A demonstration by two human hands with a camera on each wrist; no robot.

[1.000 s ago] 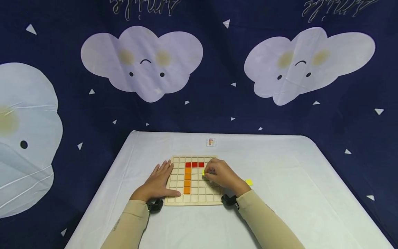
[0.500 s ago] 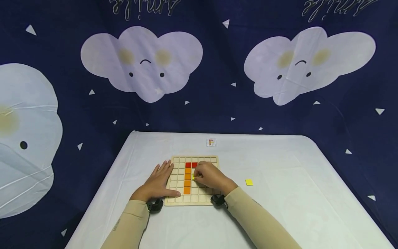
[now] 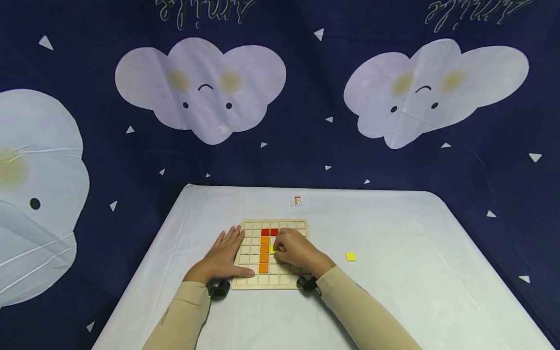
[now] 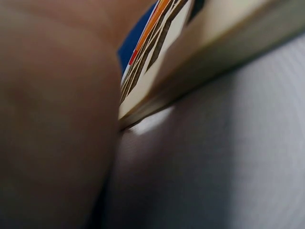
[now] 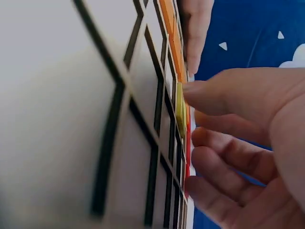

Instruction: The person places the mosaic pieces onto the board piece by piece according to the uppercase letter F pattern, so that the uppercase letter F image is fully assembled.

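Observation:
A wooden grid board [image 3: 250, 282] lies on the table. It bears a column of several orange tiles [image 3: 264, 258] and a row of red tiles [image 3: 265, 232], whose right end the right hand covers. My left hand [image 3: 221, 255] rests spread at the board's left edge, thumb over its lower left part. With thumb and fingers curled, my right hand [image 3: 297, 249] pinches a yellow tile [image 5: 180, 110] at a cell just right of the orange column. In the right wrist view the thumb tip touches this tile, which sits at the grid. A second yellow tile [image 3: 351, 256] lies right of the board.
A small pattern card [image 3: 298, 200] with a coloured grid lies behind the board. The table has a white cloth [image 3: 415, 282]. A dark blue curtain [image 3: 315, 97] with clouds hangs behind it.
My right hand has moved left over the board with the yellow tile, from the right-hand columns to beside the orange column. Over the last half second it barely moves. The left hand stays put.

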